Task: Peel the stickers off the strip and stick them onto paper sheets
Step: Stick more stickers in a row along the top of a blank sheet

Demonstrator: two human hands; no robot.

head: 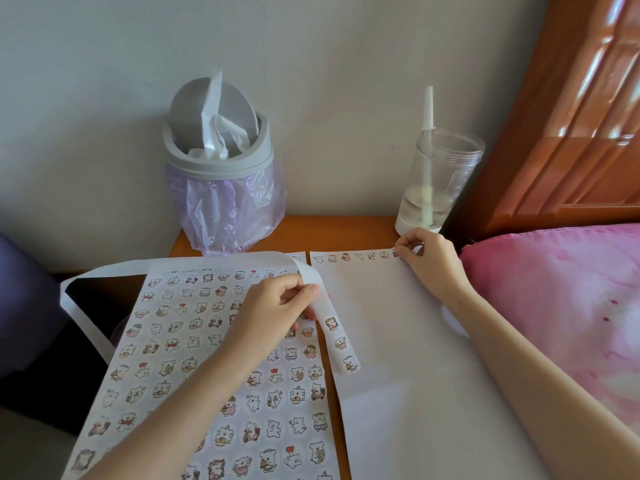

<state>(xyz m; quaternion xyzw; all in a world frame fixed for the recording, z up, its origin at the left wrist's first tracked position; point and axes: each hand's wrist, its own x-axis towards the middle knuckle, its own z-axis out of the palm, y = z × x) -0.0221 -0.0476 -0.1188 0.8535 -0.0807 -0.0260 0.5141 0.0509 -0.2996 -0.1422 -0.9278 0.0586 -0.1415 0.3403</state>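
Nearest me, the left paper sheet [194,358] lies flat, packed with rows of round stickers of small cartoon bears in pale cream, pink and brown. Beside it, the right paper sheet [398,341] is smooth and plain white, with a single row of stickers [353,257] along its far edge. My left hand [277,303] pinches the strip [341,344] between thumb and curled fingers. It is a glossy white backing ribbon whose free end, carrying three bears, rests across the gap between the sheets. The rest loops back past the table's left edge. My right hand [426,261], fingers bunched, pinches the last sticker [395,252] at the row's right end. Further back on the orange wooden table [346,233] stand a grey plastic bin [221,188] lined with a crinkled lilac bag and a clear tumbler [436,181] with a straw. A pink pillow [554,289] lies at right.
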